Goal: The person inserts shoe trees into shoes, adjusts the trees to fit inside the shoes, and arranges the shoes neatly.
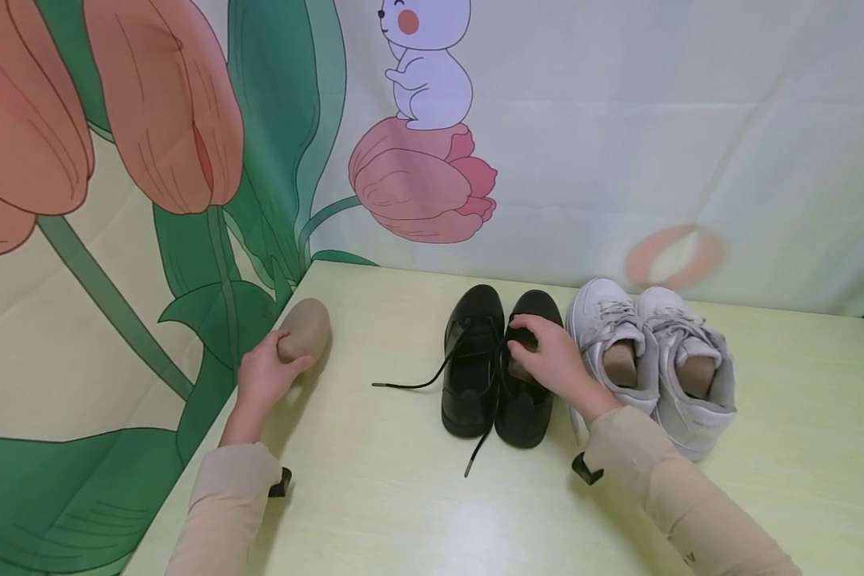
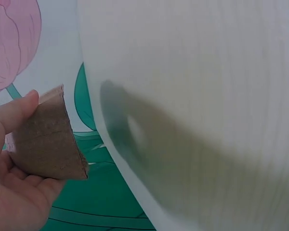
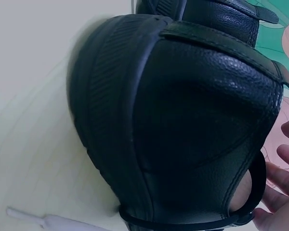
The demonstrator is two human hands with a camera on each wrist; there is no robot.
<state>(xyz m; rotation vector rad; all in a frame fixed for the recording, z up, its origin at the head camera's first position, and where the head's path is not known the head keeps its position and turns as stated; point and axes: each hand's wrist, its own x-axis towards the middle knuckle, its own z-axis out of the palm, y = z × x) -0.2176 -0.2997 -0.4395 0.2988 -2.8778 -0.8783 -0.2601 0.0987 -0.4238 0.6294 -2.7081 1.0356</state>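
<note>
My left hand (image 1: pixel 268 370) grips a rounded tan shoe insert (image 1: pixel 310 328) at the table's left side. The left wrist view shows the insert's (image 2: pixel 50 137) brown cut end, with thumb above and fingers beneath. My right hand (image 1: pixel 550 356) is over the opening of the right black shoe (image 1: pixel 524 420), thumb and forefinger apart. Part of a brown insert (image 1: pixel 518 370) shows in that shoe below the hand. In the right wrist view, my fingers (image 3: pixel 282 177) are spread beside the black lace (image 3: pixel 260 185). The left black shoe (image 1: pixel 468 408) stands alongside, its lace loose.
A pair of white sneakers, left (image 1: pixel 596 308) and right (image 1: pixel 691 420), stands right of the black shoes with brown inserts inside. Pale table (image 1: pixel 389 480) lies under everything. A printed cloth (image 1: pixel 562 160) hangs behind and drapes past the table's left edge.
</note>
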